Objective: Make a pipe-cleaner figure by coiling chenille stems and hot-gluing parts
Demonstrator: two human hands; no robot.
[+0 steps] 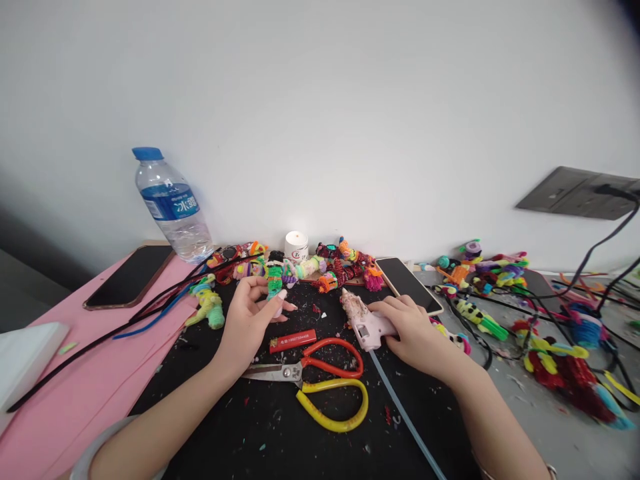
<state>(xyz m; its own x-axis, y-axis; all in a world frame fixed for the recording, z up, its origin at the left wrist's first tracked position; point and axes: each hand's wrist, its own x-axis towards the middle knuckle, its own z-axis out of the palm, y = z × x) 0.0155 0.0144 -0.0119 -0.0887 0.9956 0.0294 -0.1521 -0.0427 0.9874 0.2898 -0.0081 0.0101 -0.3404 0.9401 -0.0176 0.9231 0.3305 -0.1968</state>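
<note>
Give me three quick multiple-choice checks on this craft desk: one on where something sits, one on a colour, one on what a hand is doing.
1. Where does the water bottle stand?
A. At the back left, by the wall
B. At the front right edge
C. On top of the scissors

2. What colours are the two handles of the scissors?
A. Both black
B. One orange-red, one yellow
C. Blue and green

3. What is the right hand doing?
A. Resting flat on the pink paper
B. Lifting a phone
C. Closed around the glue gun

Answers: 1 A, the bottle stands behind the phone on the left, near the wall. 2 B, an orange-red loop lies above a yellow one. 3 C, the fingers wrap the gun's body while the left hand holds a small green pipe-cleaner doll.
</note>
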